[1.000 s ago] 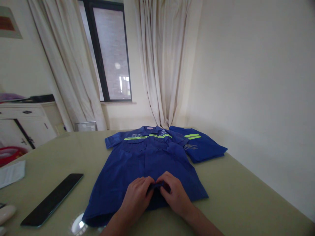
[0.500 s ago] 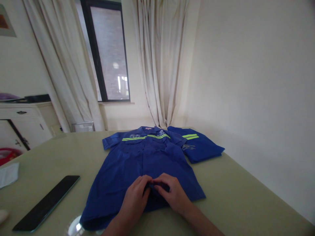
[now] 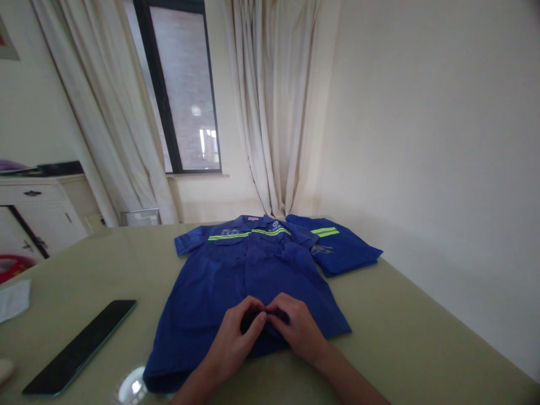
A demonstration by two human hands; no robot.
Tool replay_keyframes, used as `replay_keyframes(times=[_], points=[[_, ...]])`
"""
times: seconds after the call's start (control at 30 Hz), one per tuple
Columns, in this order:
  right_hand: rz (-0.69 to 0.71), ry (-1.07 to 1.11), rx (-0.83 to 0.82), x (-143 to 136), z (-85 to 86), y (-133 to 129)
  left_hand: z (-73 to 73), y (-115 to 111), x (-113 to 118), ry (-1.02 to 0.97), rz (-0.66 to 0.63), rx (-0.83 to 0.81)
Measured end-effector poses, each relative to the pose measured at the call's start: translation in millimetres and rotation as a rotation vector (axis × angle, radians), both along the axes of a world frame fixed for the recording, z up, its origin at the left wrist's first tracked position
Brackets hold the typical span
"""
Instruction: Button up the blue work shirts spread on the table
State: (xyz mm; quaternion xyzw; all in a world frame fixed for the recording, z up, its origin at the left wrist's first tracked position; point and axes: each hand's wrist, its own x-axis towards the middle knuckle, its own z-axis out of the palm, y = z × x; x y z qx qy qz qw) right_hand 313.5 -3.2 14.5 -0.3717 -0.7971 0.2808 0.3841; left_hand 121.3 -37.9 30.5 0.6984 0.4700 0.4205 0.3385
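Note:
A blue short-sleeved work shirt [image 3: 211,301] with yellow-green reflective strips lies front up on the table, its collar at the far end. Over the lower front, near the hem, my left hand [image 3: 236,332] pinches the cloth at the front placket with thumb and fingers. My right hand [image 3: 295,326] meets it there, its thumb and forefinger also closed on the shirt's front edge. The fingertips of both hands almost touch, and whatever small part lies between them is hidden.
A folded blue garment [image 3: 350,247] lies beyond the shirt's right sleeve, by the wall. On the left are a long black flat object [image 3: 82,346] and a white paper [image 3: 14,300]. A clear round object [image 3: 131,385] sits by the near-left hem. The green table [image 3: 405,326] narrows toward the curtains.
My left thumb has come up to meet the fingertips at the placket, and the pinched cloth shows less between the hands. The view has shifted slightly; the shirt stays in place.

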Motion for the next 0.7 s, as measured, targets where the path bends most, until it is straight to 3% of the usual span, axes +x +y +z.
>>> replay_keyframes(times=[0.3, 0.57, 0.7], points=[[0.022, 0.002, 0.075, -0.4, -1.4, 2.4, -30.5, 27.3, -9.0, -0.323, 0.009, -0.192], [0.039, -0.106, 0.210, 0.7, 1.0, -2.9, -28.9, 30.9, -11.3, -0.359, 0.043, -0.270], [0.035, -0.124, 0.352, -1.8, 3.8, -3.7, -29.3, 29.3, -9.7, -0.485, 0.045, -0.365]])
